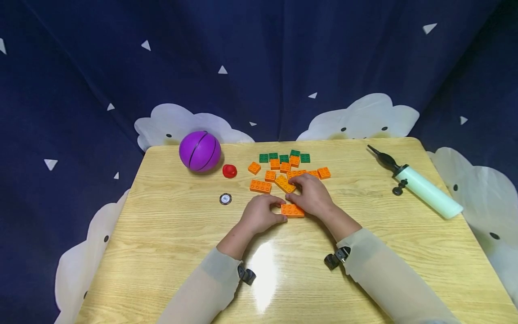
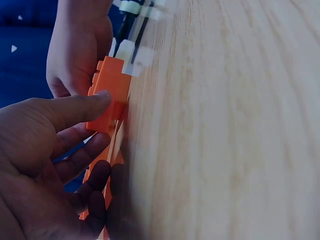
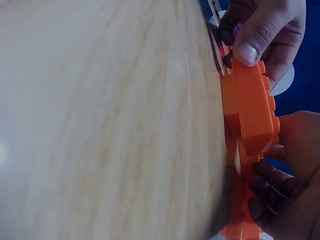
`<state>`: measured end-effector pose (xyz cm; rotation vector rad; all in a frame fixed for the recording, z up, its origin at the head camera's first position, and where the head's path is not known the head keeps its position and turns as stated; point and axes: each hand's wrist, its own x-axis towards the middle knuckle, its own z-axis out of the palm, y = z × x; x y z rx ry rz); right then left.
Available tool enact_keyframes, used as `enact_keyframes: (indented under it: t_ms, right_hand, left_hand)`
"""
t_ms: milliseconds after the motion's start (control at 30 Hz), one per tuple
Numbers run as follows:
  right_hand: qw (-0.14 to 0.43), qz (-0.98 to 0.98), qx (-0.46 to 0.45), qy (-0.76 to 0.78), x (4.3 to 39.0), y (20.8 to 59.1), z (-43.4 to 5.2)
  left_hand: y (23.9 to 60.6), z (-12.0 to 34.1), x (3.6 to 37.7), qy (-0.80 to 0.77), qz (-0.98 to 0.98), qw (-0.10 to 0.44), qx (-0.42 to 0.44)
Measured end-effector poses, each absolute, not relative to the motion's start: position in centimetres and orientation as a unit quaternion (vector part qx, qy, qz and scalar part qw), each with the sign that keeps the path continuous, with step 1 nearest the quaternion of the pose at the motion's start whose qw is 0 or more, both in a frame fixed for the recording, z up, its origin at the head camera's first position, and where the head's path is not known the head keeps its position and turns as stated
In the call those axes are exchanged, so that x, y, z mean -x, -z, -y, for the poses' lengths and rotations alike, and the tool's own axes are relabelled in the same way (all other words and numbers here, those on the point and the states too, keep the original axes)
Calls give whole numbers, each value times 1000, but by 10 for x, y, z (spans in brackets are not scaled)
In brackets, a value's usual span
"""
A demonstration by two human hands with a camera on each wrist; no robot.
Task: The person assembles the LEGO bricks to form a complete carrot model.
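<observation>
An orange brick is held on the table, near its middle, between both hands. The left hand is set against the brick's left end, thumb and fingers curled onto it; from the left wrist view the thumb is seen lying on the studded top while the other fingers are tucked along the side. The right hand is laid over the brick's right end and far side, fingers bent round it; in the right wrist view its fingers are seen hooked under the brick's edge. The brick is kept flat, studs up, touching the wood.

Just beyond the hands a loose cluster of orange bricks is spread, with a row of green bricks behind it. To the left a purple ball is parked near the far edge, a small red piece just beside it, and a round disc nearer in. A pale green pump is laid on the right side, well apart from the bricks.
</observation>
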<state>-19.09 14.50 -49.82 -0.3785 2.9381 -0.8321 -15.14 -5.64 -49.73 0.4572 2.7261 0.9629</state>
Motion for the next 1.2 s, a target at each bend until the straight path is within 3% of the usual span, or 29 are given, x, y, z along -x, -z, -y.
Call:
enact_keyframes:
  t_ms: [1200]
  right_hand:
    - [-2, -937, 162, 308, 162, 481, -172]
  left_hand:
    - [494, 55, 150, -329, -926, 111, -151]
